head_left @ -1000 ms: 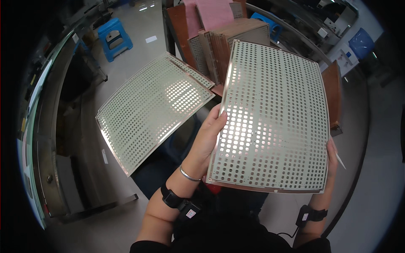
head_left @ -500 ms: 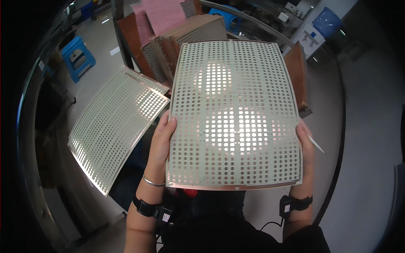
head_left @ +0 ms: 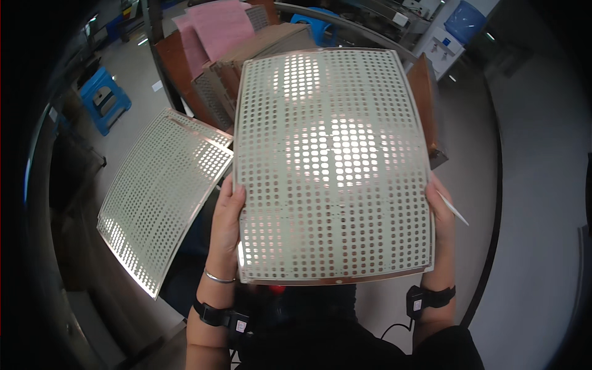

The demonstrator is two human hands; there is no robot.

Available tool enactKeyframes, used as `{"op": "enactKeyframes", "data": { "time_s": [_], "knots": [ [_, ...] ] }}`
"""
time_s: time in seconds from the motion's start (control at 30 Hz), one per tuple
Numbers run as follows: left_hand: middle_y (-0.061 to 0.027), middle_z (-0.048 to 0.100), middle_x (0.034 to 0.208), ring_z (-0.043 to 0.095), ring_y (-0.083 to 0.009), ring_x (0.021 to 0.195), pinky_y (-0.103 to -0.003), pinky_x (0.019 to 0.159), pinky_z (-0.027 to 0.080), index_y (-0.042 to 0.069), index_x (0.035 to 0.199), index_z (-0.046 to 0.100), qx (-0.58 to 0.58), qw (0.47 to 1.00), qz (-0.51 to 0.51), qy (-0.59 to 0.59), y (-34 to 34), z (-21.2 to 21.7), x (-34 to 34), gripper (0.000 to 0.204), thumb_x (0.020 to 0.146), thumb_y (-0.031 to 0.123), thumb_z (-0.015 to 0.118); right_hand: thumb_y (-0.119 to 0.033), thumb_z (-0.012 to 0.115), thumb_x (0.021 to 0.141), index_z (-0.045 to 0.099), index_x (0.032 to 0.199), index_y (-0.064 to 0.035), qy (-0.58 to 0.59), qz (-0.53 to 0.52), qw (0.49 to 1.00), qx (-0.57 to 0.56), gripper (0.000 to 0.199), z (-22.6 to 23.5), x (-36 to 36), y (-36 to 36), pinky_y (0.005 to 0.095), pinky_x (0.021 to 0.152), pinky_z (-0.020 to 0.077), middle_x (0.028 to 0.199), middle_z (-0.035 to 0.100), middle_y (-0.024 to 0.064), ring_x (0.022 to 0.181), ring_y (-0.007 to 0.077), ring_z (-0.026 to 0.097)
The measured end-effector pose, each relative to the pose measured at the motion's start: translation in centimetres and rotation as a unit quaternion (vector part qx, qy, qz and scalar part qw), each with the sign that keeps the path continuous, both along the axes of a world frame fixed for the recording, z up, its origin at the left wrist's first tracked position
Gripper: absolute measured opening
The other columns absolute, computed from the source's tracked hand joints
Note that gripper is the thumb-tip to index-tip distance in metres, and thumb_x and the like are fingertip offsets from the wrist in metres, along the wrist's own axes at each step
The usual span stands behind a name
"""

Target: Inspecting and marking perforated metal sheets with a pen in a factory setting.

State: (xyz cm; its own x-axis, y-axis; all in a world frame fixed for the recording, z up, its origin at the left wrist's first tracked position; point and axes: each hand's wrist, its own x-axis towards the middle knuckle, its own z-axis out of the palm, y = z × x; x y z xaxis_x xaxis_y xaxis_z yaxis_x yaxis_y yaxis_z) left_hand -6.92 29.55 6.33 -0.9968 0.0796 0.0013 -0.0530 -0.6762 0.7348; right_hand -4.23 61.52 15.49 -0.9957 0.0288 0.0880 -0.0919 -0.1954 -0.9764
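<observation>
Between my two hands I hold up a large pale green circuit board panel (head_left: 333, 216), covered in rows of small shiny metallic pads. My left hand (head_left: 227, 209) grips its left edge, thumb on the front face. On the right edge, my right hand (head_left: 440, 206) is closed, and a thin white pointed stick (head_left: 455, 209) juts out from that hand. Most of the fingers are hidden behind the panel. A second panel of the same kind (head_left: 163, 197) lies tilted to the left, its upper right corner close to the held one.
Behind the held panel stands a row of upright boards (head_left: 265, 43) with pink sheets (head_left: 219, 28) and a brown board (head_left: 427, 105). A blue stool (head_left: 105, 98) is on the floor at left. A water dispenser (head_left: 443, 49) stands at the far right.
The held panel has tilted, and its bright reflections have shifted upward. It and both hands sit slightly further left in view, with the surroundings shifted too.
</observation>
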Motion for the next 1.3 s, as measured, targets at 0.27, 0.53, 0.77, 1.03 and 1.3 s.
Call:
{"op": "enactKeyframes", "data": {
  "time_s": [0.27, 0.53, 0.77, 1.03, 1.3],
  "knots": [
    [-0.0072, 0.055, 0.117, 0.055, -0.0130, 0.107, -0.028, 0.092, 0.046, 0.005, 0.130, 0.041, 0.051, 0.999, -0.013, -0.014, 1.5, 3.7, 1.5, 0.039, 0.095, 0.019, 0.051, -0.017, 0.041, 0.095, 0.040, 0.131, 0.0078, 0.009, 0.017, 1.000, 0.001, 0.044, -1.1, 0.3, 2.8, 0.0265, 0.082, 0.0508, 0.115, 0.059, 0.0172, 0.096, 0.0175, 0.063],
    [-0.0090, 0.053, 0.122, 0.054, -0.0150, 0.109, -0.031, 0.092, 0.047, 0.006, 0.134, 0.035, 0.073, 0.995, -0.065, 0.004, 1.9, 3.7, 2.3, 0.044, 0.095, 0.017, 0.052, -0.015, 0.041, 0.094, 0.037, 0.131, 0.0080, 0.008, -0.020, 1.000, -0.005, 0.044, -2.0, 1.2, 3.5, 0.0290, 0.085, 0.0504, 0.117, 0.058, 0.0173, 0.100, 0.0193, 0.062],
    [-0.0098, 0.053, 0.124, 0.053, -0.0169, 0.112, -0.032, 0.094, 0.046, 0.007, 0.135, 0.035, 0.083, 0.993, -0.080, 0.009, 2.1, 3.3, 2.0, 0.045, 0.094, 0.015, 0.053, -0.016, 0.044, 0.094, 0.041, 0.129, 0.0070, 0.033, -0.032, 0.999, -0.024, 0.042, -1.5, 2.3, 3.7, 0.0298, 0.085, 0.0505, 0.115, 0.059, 0.0166, 0.099, 0.0195, 0.062],
    [-0.0093, 0.053, 0.123, 0.054, -0.0164, 0.110, -0.032, 0.095, 0.044, 0.005, 0.133, 0.036, 0.083, 0.994, -0.069, 0.002, 2.2, 2.6, 2.0, 0.044, 0.094, 0.015, 0.054, -0.020, 0.049, 0.092, 0.046, 0.124, 0.0069, 0.046, -0.073, 0.996, -0.006, 0.042, -0.9, 3.1, 2.7, 0.0280, 0.084, 0.0499, 0.111, 0.061, 0.0156, 0.096, 0.0179, 0.063],
    [-0.0097, 0.053, 0.122, 0.055, -0.0168, 0.109, -0.033, 0.094, 0.047, 0.005, 0.133, 0.036, 0.077, 0.996, -0.055, 0.000, 1.8, 2.2, 1.9, 0.046, 0.093, 0.016, 0.055, -0.024, 0.054, 0.090, 0.048, 0.122, 0.0076, 0.042, -0.073, 0.996, -0.004, 0.045, -0.7, 3.4, 2.5, 0.0257, 0.081, 0.0492, 0.109, 0.062, 0.0145, 0.094, 0.0164, 0.063]
  ]
}}
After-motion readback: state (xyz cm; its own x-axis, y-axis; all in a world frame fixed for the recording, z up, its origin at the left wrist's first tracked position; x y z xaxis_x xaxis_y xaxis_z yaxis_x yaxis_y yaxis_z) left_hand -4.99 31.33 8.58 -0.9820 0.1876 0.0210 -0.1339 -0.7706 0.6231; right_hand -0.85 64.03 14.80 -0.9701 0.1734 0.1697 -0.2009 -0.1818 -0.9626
